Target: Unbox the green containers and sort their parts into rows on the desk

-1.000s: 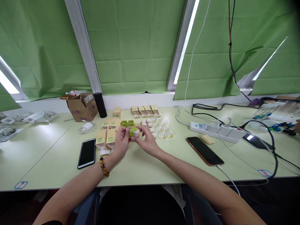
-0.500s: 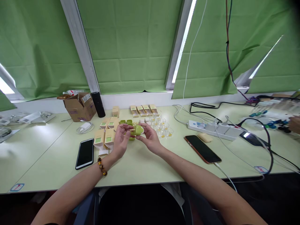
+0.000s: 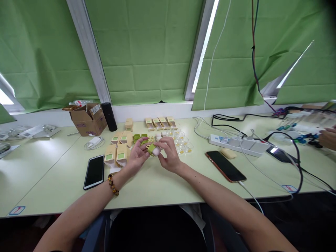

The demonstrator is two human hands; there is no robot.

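Above the middle of the table, both hands hold a small green-and-white piece (image 3: pixel 151 148), with a green casing and a rounded white end. My left hand (image 3: pixel 138 154) grips the green side, its fingers curled behind. My right hand (image 3: pixel 169 154) pinches the piece from the right, by the white end. Fingers cover part of it, so its exact kind is unclear. Just behind the hands lie green square parts (image 3: pixel 137 137), small white cylinders (image 3: pixel 159 136) and several clear cup-like pieces (image 3: pixel 181 142) with yellow spots. Several small cardboard boxes (image 3: pixel 122 154) stand beside my left hand.
More small boxes (image 3: pixel 164 122) line the back. A phone (image 3: pixel 94 171) lies at left, another phone (image 3: pixel 225 166) at right. Beyond are a power strip (image 3: pixel 240 145), cables, a brown carton (image 3: pixel 89 119) and a black cylinder (image 3: pixel 109 116). Another person's hand (image 3: pixel 328 138) appears far right.
The green-and-white piece has turned, so its white end now faces me more. My right hand's fingers have shifted over the top of it. The view has moved slightly.
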